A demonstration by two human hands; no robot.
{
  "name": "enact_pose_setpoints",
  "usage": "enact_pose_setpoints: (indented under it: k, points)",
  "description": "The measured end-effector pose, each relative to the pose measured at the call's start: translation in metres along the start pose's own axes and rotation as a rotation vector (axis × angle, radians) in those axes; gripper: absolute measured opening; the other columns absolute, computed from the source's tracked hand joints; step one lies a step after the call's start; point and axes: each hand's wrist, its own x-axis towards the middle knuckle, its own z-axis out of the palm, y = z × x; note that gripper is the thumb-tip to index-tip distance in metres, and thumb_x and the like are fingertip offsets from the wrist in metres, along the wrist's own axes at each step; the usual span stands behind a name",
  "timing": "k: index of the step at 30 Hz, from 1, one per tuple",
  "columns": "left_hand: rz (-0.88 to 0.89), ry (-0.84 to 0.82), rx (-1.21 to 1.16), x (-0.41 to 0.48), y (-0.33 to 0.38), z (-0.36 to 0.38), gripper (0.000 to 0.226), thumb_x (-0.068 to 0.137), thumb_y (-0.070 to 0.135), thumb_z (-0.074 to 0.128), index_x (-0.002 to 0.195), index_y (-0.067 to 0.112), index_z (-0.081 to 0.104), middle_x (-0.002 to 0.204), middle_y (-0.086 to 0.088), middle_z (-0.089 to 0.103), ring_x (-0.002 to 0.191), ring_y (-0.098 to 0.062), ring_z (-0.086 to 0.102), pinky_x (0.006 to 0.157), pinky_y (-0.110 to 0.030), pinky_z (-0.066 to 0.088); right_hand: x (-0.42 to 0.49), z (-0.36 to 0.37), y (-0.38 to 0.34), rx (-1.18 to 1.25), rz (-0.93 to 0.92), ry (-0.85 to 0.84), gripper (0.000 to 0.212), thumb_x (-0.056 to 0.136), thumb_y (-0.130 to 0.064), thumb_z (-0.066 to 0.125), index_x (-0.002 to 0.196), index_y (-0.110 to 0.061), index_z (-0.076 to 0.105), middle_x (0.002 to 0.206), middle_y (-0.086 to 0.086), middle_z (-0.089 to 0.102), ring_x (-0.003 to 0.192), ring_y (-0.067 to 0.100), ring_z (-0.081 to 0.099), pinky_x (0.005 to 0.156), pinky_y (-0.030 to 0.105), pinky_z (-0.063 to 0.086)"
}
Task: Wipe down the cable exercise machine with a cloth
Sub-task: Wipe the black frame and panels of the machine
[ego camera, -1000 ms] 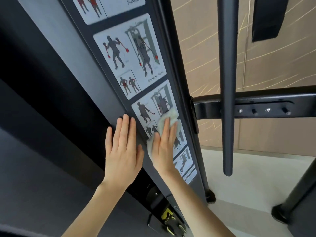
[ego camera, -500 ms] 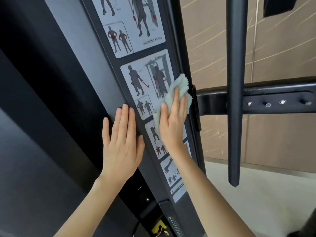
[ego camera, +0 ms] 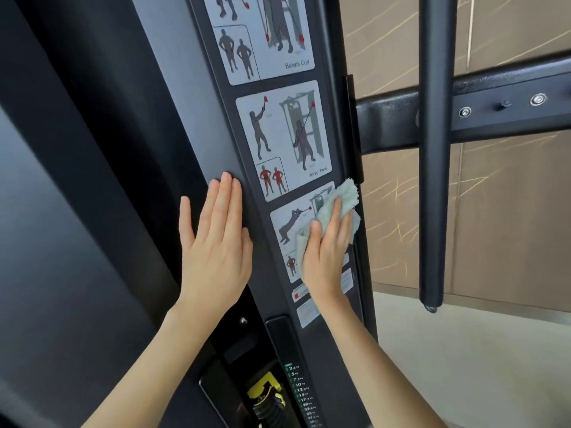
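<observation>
Head view: the cable exercise machine's black upright column [ego camera: 191, 125] runs from 12 o'clock down to 6 o'clock, leaning slightly to the left at the top. A strip of grey exercise placards is stuck along its face. The Biceps Curl placard [ego camera: 268, 41] is at 12 o'clock, and the Torso Twist placard [ego camera: 284, 140] is just below it, near the centre.

The left hand [ego camera: 216, 251] lies flat on the bare black panel at about 8 o'clock from the Torso Twist placard. Its grip is spread, with the fingers straight and close together, the thumb out to the side, and nothing held.

The right hand [ego camera: 324, 257] is just beside it at 3 o'clock, apart from it. It presses a pale green cloth [ego camera: 347, 200] against the lowest exercise placard [ego camera: 287, 223]. That grip is also flat, with the fingers straight on top of the cloth rather than curled round it. The cloth bunches out past the fingertips towards 1 o'clock and reaches the column's right edge. A fold of it also shows at the hand's 9 o'clock side.

Below the hands, at 6 o'clock, a numbered weight scale [ego camera: 301, 393] runs down the column beside a yellow label [ego camera: 265, 392].

At 2 o'clock a black padded vertical bar [ego camera: 435, 149] crosses in front of a bolted horizontal crossbar [ego camera: 500, 109]. A brown panelled wall [ego camera: 509, 211] stands behind them, and pale floor [ego camera: 463, 350] shows at 4 o'clock.
</observation>
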Motion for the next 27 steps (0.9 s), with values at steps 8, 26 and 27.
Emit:
enact_pose_setpoints:
  k: [8,26,27]
  points:
    - [0.100,-0.070,0.067,-0.016,-0.013,0.003,0.063,0.091,0.007,0.038,0.152,0.002,0.026,0.159,-0.014,0.024,0.148,-0.027,0.020,0.121,-0.052,0.008,0.010,0.021,-0.073,-0.039,-0.316,-0.042,0.056,0.102,-0.036,0.023,0.152,-0.011,0.020,0.159,0.018,0.011,0.148,0.028,0.006,0.119,0.048,0.017]
    - [0.135,-0.164,-0.010,-0.103,0.039,0.048,0.057,0.099,0.019,0.035,0.150,-0.004,0.024,0.158,-0.020,0.019,0.149,-0.031,0.013,0.120,-0.053,0.007,-0.073,0.015,0.026,-0.052,-0.127,0.023,0.052,0.105,-0.036,0.023,0.151,-0.011,0.023,0.156,0.018,0.023,0.148,0.026,0.008,0.117,0.043,0.025]
    - [0.131,-0.165,-0.012,-0.108,0.040,0.052,0.057,0.100,0.019,0.034,0.150,-0.005,0.023,0.158,-0.020,0.017,0.149,-0.030,0.011,0.120,-0.054,0.008,-0.064,0.015,0.018,-0.018,-0.162,0.009,0.051,0.104,-0.032,0.029,0.150,-0.009,0.026,0.156,0.019,0.023,0.148,0.027,0.009,0.118,0.044,0.022]
